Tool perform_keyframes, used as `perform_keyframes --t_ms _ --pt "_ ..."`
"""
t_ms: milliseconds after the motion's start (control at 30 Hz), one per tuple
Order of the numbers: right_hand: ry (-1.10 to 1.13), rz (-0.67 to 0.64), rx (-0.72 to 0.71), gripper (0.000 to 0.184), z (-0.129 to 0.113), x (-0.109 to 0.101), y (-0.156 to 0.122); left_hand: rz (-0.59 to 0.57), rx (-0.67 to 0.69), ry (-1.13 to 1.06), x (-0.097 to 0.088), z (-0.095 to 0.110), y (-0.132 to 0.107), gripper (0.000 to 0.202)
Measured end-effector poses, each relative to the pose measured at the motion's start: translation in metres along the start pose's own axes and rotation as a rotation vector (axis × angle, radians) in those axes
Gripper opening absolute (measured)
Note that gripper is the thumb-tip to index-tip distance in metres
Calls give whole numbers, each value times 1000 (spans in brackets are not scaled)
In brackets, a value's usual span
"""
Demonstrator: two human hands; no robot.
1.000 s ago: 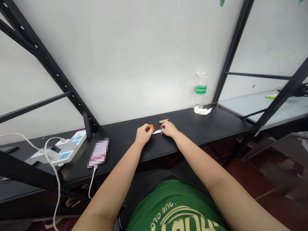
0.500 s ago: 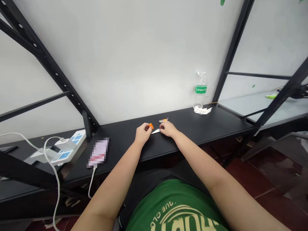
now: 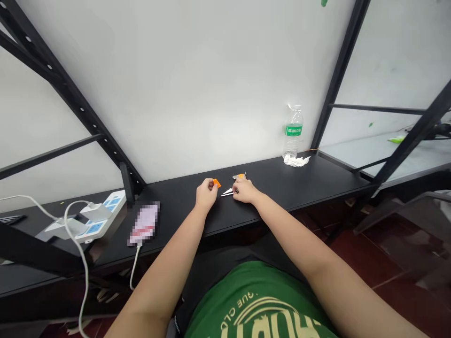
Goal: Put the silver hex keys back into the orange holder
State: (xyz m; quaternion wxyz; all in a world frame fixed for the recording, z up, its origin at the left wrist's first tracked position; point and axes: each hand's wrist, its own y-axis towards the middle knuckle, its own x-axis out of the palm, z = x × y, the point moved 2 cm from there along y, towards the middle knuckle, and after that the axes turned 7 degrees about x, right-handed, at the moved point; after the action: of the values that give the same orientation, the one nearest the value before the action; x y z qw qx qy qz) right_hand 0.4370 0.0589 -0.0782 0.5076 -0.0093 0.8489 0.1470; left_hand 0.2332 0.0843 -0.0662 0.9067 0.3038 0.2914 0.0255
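Over the black tabletop, my left hand (image 3: 206, 193) is closed, pinching a small flat orange piece (image 3: 217, 183) between thumb and fingers. My right hand (image 3: 245, 190) is closed too, its fingertips pinched at the end of a thin white stick (image 3: 227, 194) that points left. Just behind that stick lies a small bunch of thin white sticks (image 3: 228, 190), partly hidden by the right fingers. Beyond my right hand rests a small orange and silvery packet (image 3: 239, 176); what kind it is cannot be made out.
A clear bottle with a green label (image 3: 293, 131) stands by the wall, with crumpled white tissue (image 3: 296, 161) in front. At left lie a blurred-out phone (image 3: 145, 223) on a white cable (image 3: 135, 267) and a power strip (image 3: 105, 216). Black metal posts (image 3: 340, 70) flank the tabletop.
My left hand has shifted slightly left with the orange piece, away from the sticks. My right hand has moved slightly, and one white stick now stands apart from the bunch.
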Motion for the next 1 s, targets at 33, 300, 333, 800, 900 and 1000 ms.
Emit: perform_keyframes --t_ms 33,300,333,800,900,1000 --pt "-3 -5 -1 6 -1 0 0 -2 -5 -1 0 -1 0 12" --pt "14 -33 26 8 0 -4 -9 -35 -53 -28 5 -12 3 17" --pt "19 -32 42 6 1 -3 -11 -38 -54 -30 5 -12 3 18" --pt "89 -5 66 16 6 -7 -16 -81 -47 -117 6 -7 1 26" --pt "101 -13 69 15 7 -8 -17 -81 -61 -151 7 -6 1 26" --pt "145 -53 50 25 5 -7 -18 -64 -77 -191 8 -7 1 25"
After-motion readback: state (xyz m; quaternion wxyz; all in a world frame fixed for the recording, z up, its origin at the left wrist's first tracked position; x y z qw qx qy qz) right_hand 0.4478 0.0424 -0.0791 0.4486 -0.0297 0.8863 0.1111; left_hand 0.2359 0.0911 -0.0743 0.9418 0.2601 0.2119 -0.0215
